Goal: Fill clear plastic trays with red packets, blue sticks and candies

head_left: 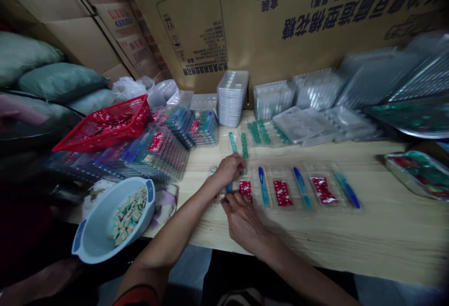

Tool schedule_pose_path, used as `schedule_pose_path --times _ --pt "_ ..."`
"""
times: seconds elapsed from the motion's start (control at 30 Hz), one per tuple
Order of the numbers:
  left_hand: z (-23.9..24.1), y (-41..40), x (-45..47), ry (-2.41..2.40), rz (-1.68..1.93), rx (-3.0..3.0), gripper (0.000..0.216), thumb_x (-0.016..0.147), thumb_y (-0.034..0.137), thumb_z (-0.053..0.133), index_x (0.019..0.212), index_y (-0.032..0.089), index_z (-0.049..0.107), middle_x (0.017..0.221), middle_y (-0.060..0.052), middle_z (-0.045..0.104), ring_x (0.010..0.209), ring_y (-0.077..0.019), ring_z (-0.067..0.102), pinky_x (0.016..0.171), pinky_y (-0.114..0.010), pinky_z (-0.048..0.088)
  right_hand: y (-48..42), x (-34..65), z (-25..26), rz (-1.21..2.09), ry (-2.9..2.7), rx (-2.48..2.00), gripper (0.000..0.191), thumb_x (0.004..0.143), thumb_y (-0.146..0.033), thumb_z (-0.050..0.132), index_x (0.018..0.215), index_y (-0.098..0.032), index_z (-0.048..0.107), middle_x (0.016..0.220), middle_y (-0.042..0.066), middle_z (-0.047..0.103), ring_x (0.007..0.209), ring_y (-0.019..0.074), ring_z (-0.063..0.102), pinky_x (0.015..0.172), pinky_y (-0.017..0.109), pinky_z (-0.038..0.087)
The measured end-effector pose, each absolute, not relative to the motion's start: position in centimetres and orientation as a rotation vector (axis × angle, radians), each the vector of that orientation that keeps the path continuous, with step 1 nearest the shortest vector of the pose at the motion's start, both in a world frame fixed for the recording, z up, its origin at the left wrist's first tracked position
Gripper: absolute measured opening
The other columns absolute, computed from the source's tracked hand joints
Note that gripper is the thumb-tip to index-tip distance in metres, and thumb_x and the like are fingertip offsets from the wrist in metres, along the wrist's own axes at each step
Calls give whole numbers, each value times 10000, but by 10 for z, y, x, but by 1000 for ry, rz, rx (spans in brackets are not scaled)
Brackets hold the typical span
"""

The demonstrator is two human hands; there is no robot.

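Observation:
Both my hands work at the leftmost clear plastic tray on the wooden table. My left hand is curled over the tray's far left end, fingers pressed together on something I cannot make out. My right hand pinches at the tray's near edge, beside a red packet and a small blue piece. To the right lie more trays with a blue pen, another red packet and further pens and packets. Green strips lie just beyond my left hand.
A red basket sits on stacked filled trays at left. A pale blue bowl of small pieces hangs over the table's left edge. Empty clear trays pile along the cardboard boxes at the back.

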State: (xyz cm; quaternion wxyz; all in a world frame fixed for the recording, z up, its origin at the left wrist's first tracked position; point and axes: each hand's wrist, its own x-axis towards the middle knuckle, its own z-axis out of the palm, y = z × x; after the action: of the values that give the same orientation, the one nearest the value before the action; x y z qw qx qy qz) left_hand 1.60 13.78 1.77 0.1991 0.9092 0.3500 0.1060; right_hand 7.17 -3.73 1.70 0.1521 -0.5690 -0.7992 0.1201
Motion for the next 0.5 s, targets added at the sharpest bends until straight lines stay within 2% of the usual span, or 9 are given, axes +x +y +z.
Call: schedule_pose_path --times 0.1,0.23,0.33,0.43,0.5 --pt "20 130 10 991 325 2556 243 831 82 531 938 164 734 970 -72 669 865 -191 615 800 -273 471 -37 72 16 343 -2291 -1628 413 810 -45 543 1197 -105 677 1192 150 620 1109 307 504 976 432 440" --pt "26 111 -3 936 348 2605 302 823 56 494 1004 176 706 1076 -97 644 1000 -227 579 895 -316 458 -37 71 15 383 -2284 -1616 428 818 -54 535 1223 -89 669 1246 158 602 1160 314 486 1023 437 421" --pt "27 104 -10 753 290 2647 266 778 42 559 948 195 695 1090 -90 657 1047 -246 554 963 -346 437 -37 68 15 383 -2271 -1626 477 811 -49 520 1269 -77 649 1304 169 583 1213 326 462 1071 456 400" --pt "28 106 -11 612 229 2734 215 821 76 581 973 192 678 1152 -116 647 1064 -265 542 971 -384 431 -37 67 9 344 -2282 -1611 507 787 -51 522 1277 -82 648 1314 173 585 1221 331 470 1059 455 423" --pt "30 106 -8 579 160 2847 142 863 114 577 956 173 667 1119 -141 647 1044 -274 550 943 -394 441 -39 69 1 280 -2289 -1586 529 765 -53 527 1279 -81 650 1311 179 592 1239 343 474 1052 463 434"
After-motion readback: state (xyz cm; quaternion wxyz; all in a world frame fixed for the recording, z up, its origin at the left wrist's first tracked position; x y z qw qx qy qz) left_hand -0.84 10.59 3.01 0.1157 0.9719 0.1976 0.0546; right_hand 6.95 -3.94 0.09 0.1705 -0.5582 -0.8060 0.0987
